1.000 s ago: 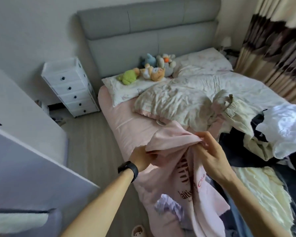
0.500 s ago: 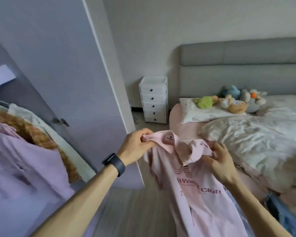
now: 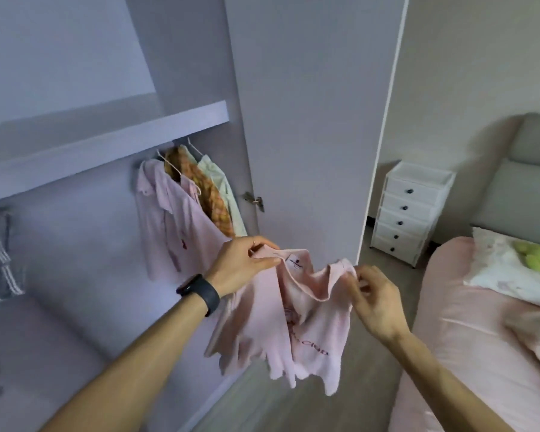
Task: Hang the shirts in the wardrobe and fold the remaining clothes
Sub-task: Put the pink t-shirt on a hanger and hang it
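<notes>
Hands first: my left hand (image 3: 243, 263) is up in front of me and pinches the pink shirt (image 3: 278, 322) at its collar, thumb on top and fingers curled under, right beside the little label. My right hand (image 3: 376, 302) pinches the other side of the collar, a bit lower and nearer to me. So both hands are holding the same shirt, one on each side of the neck hole.

The collar dips down between the two hands. The rest of the pink shirt hangs loose below them in the air, above the floor (image 3: 293, 406), and touches nothing else. Dark pink letters show on its front, and I can read "Club".

A black watch (image 3: 200, 293) sits on my left wrist.

The wardrobe (image 3: 106, 135) is open, behind the shirt and off to the left. Under its shelf hang three shirts in a row: a light pink one (image 3: 169, 213), an orange checked one (image 3: 212, 198) and a pale one (image 3: 228, 194). They are just above and behind my left hand, not touching it. The wardrobe door (image 3: 309, 120) stands open right behind the shirt I hold.

The bed (image 3: 465, 338) with its pink sheet is close to the right of my right hand. White drawers (image 3: 412, 210) stand by the wall past it.
</notes>
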Available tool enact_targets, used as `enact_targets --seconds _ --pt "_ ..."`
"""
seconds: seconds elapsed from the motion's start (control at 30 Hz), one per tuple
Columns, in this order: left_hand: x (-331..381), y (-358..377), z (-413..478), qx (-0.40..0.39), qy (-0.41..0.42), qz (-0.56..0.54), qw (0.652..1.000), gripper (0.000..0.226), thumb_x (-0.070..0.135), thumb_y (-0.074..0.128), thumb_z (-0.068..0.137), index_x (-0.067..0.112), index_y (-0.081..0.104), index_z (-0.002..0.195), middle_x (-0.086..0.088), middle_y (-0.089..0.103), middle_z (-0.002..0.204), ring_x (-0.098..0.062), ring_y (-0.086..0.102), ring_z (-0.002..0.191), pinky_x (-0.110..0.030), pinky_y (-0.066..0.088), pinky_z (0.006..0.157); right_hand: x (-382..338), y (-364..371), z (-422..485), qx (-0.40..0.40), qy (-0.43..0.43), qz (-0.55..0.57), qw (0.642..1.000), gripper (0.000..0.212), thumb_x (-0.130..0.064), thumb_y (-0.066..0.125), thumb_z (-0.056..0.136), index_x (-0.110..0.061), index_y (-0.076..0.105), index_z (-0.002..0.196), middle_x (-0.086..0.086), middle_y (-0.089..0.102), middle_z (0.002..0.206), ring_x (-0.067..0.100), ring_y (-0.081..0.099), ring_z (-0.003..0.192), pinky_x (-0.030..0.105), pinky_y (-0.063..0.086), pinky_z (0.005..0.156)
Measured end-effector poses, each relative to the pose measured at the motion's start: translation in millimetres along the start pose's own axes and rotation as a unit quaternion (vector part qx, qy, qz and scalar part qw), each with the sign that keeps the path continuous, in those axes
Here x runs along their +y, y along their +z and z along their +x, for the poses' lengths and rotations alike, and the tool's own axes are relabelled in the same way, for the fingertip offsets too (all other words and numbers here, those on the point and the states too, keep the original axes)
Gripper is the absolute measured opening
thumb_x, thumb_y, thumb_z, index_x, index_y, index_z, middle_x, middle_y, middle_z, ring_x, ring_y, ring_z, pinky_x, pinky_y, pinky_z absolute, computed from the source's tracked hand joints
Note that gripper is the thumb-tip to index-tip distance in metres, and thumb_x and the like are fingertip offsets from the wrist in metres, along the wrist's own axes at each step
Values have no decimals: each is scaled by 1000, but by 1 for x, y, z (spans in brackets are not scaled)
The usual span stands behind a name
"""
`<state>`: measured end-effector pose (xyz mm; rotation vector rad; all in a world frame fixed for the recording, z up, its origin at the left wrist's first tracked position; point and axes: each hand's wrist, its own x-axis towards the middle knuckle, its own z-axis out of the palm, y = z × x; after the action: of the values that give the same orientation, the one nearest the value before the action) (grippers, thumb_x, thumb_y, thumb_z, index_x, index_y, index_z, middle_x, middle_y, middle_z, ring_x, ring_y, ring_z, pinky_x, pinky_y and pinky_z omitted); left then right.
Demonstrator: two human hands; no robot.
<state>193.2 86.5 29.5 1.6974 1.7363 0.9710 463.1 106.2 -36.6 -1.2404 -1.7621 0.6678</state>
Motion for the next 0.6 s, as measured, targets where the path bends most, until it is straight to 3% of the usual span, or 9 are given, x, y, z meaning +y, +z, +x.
enact_targets --seconds 0.07,0.13,0.17,0.27,0.33,0.43,0.53,0.57,0.6 --pt "-25 -27 -1 23 -35 -50 998 18 18 80 84 22 76 101 3 76 99 -9 69 96 -26 52 87 -9 22 19 -21 57 23 998 26 -31 52 102 -15 48 81 2 59 70 21 53 65 32 44 60" --pt "-39 -50 -4 32 -66 -111 991 19 13 77 86 15 76 105 -2 76 103 -6 69 96 -18 52 86 -13 40 37 -44 72 28 996 17 -30 44 104 -15 45 94 1 60 78 25 53 71 38 39 62" --pt "-46 -61 -4 33 -87 -128 987 20 14 76 87 14 76 107 -1 76 104 -6 69 97 -16 52 84 -16 48 46 -60 73 28 995 10 -27 41 105 -18 46 105 0 61 86 25 54 77 37 37 64" --pt "-75 -96 -8 20 -150 -149 977 25 26 79 86 14 74 108 3 76 102 -10 69 98 -22 53 88 -35 84 75 -110 47 12 993 20 -17 36 106 -19 47 123 4 61 101 26 54 91 30 35 73" --pt "-82 -109 -11 -9 -177 -162 971 24 27 77 87 15 74 108 5 77 100 -10 71 97 -26 55 89 -48 102 89 -130 41 18 991 21 -12 36 104 -15 48 121 6 61 103 27 54 94 29 33 73" --pt "-101 -127 -18 -33 -209 -182 960 15 31 72 91 20 76 100 7 77 97 -8 73 91 -20 56 80 -65 136 108 -169 47 55 983 13 -18 42 104 -13 49 113 4 63 106 25 56 100 29 33 74" --pt "-120 -138 -26 -32 -234 -136 962 51 60 73 82 11 74 96 2 75 100 -19 72 99 -26 53 94 -76 160 123 -229 19 46 972 23 -39 57 99 -18 52 107 0 63 104 20 58 96 32 38 77" --pt "-130 -141 -30 -21 -249 -116 961 53 62 73 80 10 75 89 2 75 93 -17 72 92 -23 52 92 -80 168 130 -258 3 26 966 24 -41 60 97 -20 53 106 -2 63 101 20 59 94 32 40 76" --pt "-133 -144 -32 -9 -259 -88 962 43 56 73 83 14 72 74 5 72 78 -9 69 76 -14 50 81 -81 171 135 -283 -13 6 959 21 -41 61 96 -22 56 105 -3 63 98 19 59 91 31 40 73"
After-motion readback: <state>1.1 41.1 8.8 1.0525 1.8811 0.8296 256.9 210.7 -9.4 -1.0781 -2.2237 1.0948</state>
